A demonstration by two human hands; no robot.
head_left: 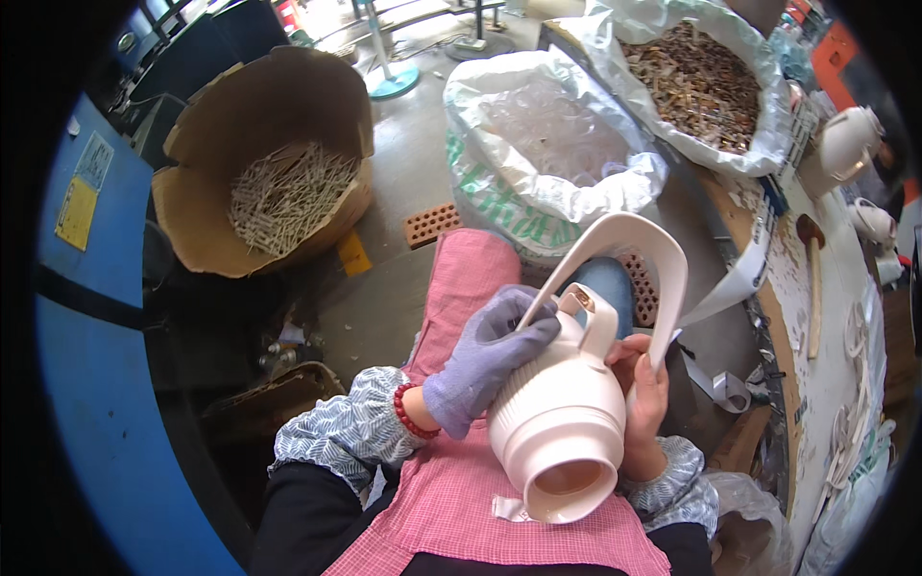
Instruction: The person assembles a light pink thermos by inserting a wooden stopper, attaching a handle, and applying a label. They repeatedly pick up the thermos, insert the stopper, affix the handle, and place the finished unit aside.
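A pale pink plastic jug body (557, 403) lies tilted over my lap, its round open mouth facing me and its small grip (602, 322) on the far side. A large curved carrying handle (663, 254) arches over it. My left hand (490, 350), in a purple-grey glove, is closed on the jug's left side and one end of the curved handle. My bare right hand (645, 389) is closed round the handle's other end, beside the jug; some of its fingers are hidden behind the plastic. Whether the handle's ends are seated on the jug, I cannot tell.
A cardboard box (336, 101) of thin plastic sprues stands ahead left. White sacks of clear plastic (461, 106) and brown bits (773, 86) stand ahead. On the right workbench (836, 288) lie a hammer (813, 278) and another jug (840, 149). A blue cabinet (96, 384) borders my left.
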